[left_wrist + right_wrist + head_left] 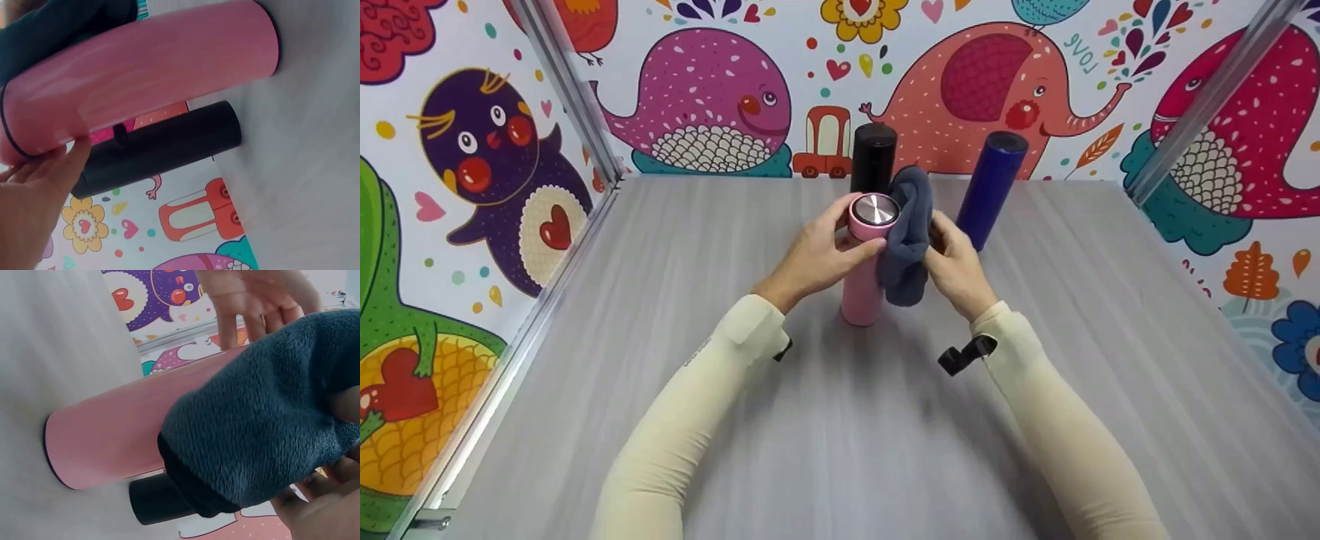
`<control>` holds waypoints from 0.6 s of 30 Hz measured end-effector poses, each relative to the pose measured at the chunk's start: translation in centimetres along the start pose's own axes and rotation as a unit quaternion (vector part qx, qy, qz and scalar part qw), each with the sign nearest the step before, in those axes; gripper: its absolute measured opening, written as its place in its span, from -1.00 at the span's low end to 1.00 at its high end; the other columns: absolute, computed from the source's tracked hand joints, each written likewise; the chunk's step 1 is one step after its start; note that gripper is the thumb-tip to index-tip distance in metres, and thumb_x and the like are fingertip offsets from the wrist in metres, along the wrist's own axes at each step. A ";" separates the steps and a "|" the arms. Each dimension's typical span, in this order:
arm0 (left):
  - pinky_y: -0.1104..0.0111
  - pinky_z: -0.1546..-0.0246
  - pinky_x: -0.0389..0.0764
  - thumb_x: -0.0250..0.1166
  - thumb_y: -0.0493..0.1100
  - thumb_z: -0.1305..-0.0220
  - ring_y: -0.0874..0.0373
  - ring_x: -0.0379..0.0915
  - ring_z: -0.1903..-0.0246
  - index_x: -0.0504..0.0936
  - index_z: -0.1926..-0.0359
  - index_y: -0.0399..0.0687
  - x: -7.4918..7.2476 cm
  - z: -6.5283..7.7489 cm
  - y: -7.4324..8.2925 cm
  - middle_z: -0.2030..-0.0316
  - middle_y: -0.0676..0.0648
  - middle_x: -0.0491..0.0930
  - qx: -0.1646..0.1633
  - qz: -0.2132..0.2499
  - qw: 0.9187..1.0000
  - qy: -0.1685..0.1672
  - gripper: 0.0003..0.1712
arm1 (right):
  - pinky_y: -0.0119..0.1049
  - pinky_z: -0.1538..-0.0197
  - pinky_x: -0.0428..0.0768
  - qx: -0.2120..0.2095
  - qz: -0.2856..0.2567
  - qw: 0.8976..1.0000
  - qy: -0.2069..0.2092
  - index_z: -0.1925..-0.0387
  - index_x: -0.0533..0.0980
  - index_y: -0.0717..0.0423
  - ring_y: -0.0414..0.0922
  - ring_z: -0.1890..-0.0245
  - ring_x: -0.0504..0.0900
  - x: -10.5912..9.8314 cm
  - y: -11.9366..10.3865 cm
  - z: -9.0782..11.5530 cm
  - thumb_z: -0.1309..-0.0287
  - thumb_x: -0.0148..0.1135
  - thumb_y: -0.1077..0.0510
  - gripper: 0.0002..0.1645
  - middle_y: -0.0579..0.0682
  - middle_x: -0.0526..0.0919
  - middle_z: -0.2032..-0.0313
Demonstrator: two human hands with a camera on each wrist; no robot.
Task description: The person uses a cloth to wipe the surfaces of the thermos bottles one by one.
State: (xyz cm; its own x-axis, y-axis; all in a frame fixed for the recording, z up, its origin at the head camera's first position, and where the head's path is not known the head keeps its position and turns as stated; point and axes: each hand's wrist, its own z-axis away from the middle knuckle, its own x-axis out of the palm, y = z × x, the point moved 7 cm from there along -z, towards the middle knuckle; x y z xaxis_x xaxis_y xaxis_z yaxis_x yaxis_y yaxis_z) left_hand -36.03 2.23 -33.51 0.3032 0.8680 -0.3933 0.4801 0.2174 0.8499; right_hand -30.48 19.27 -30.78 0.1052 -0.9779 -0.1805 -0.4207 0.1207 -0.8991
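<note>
A pink thermos bottle [861, 296] with a shiny metal-topped lid [875, 210] stands upright on the table. Just below the lid, my left hand [814, 259] grips it, thumb in front and fingers round the far side. My right hand [960, 266] holds a folded dark grey cloth [907, 247] against the bottle's right side. In the right wrist view, the fuzzy cloth [253, 410] overlaps the upper part of the pink bottle [112, 427]. The left wrist view shows its lower body [185, 53] bare.
Behind the pink bottle stands a black bottle [874, 157]. A dark blue bottle [994, 187] is at the back right, beyond my right hand. Cartoon-printed panels [840, 75] with metal corner posts enclose the grey table [675, 247] at the back and sides.
</note>
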 end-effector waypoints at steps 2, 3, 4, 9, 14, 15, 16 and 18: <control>0.34 -0.18 0.48 0.45 0.19 -0.18 0.18 0.39 -0.26 0.24 -0.47 -0.07 0.1 -0.2 -0.1 -0.31 -0.04 0.43 -0.013 -0.008 1.000 0.010 -0.03 | -0.29 -0.13 0.52 0.006 -0.004 1.000 0.021 -0.22 0.44 0.35 -0.10 -0.03 0.54 -0.5 2.3 -0.7 -0.40 0.15 0.31 -0.60 0.09 0.59 -0.03; 0.32 -0.19 0.48 0.46 0.16 -0.18 0.14 0.39 -0.26 0.26 -0.47 -0.06 0.1 -0.3 -0.2 -0.31 -0.06 0.43 -0.020 -0.012 1.000 0.014 -0.04 | -0.24 -0.15 0.51 0.009 -0.005 1.000 0.028 -0.24 0.43 0.35 -0.05 -0.06 0.54 -0.8 3.4 -1.0 -0.41 0.14 0.32 -0.58 0.16 0.57 -0.07; 0.31 -0.19 0.48 0.48 0.15 -0.17 0.12 0.40 -0.25 0.29 -0.46 -0.05 0.1 -0.4 -0.3 -0.29 -0.07 0.44 -0.023 -0.015 0.999 0.019 -0.06 | -0.24 -0.15 0.52 0.003 -0.011 0.999 0.036 -0.23 0.45 0.32 -0.01 -0.07 0.54 -1.0 4.1 -1.1 -0.40 0.15 0.31 -0.59 0.17 0.57 -0.07; 0.31 -0.10 0.55 0.49 0.22 -0.11 0.09 0.44 -0.10 0.41 -0.42 0.07 -0.4 -0.7 -0.9 -0.12 -0.09 0.42 -0.034 -0.028 0.999 0.016 -0.09 | -0.25 -0.11 0.52 -0.007 -0.012 1.000 0.021 -0.26 0.43 0.31 -0.04 -0.05 0.54 -1.1 5.3 -1.2 -0.41 0.17 0.23 -0.54 0.15 0.57 -0.08; 0.27 -0.01 0.61 0.48 0.29 -0.08 0.08 0.48 -0.07 0.39 -0.44 0.17 -0.8 -1.0 -1.3 -0.12 -0.04 0.42 -0.039 -0.020 0.999 -0.018 -0.06 | -0.26 -0.09 0.50 -0.009 -0.017 1.000 0.011 -0.29 0.42 0.31 -0.08 -0.02 0.54 -1.1 6.5 -0.9 -0.39 0.18 0.29 -0.52 0.11 0.58 -0.08; 0.26 -0.02 0.61 0.48 0.28 -0.09 0.08 0.48 -0.09 0.38 -0.44 0.16 -0.8 -1.0 -1.3 -0.15 -0.02 0.44 -0.035 -0.015 0.999 -0.021 -0.07 | -0.26 -0.08 0.50 -0.009 -0.021 1.000 0.009 -0.29 0.42 0.32 -0.08 -0.01 0.54 -1.1 6.8 -0.9 -0.38 0.17 0.31 -0.52 0.11 0.58 -0.07; 0.26 -0.04 0.60 0.48 0.26 -0.10 0.09 0.48 -0.10 0.38 -0.44 0.14 -0.9 -1.1 -1.2 -0.18 0.00 0.45 -0.031 -0.009 0.999 -0.024 -0.08 | -0.26 -0.08 0.50 -0.008 -0.025 1.000 0.006 -0.29 0.41 0.33 -0.08 -0.01 0.54 -1.0 7.2 -0.7 -0.38 0.17 0.33 -0.52 0.11 0.58 -0.07; 0.24 -0.09 0.57 0.48 0.20 -0.14 0.11 0.47 -0.12 0.37 -0.43 0.11 -0.9 -1.0 -1.2 -0.22 0.04 0.48 -0.021 0.008 0.999 -0.028 -0.12 | -0.27 -0.06 0.51 -0.004 -0.030 1.000 0.002 -0.27 0.41 0.36 -0.09 0.02 0.54 -0.9 7.9 -0.5 -0.37 0.16 0.35 -0.53 0.11 0.59 -0.03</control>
State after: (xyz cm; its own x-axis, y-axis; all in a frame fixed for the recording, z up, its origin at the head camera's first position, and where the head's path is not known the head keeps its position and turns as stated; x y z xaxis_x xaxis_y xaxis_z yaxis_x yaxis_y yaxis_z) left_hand -37.73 1.63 -33.83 0.3573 0.8450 -0.3980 0.4398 0.2237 0.8698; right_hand -34.38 21.00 -37.48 0.1280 -0.9839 -0.1246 -0.4216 0.0597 -0.9048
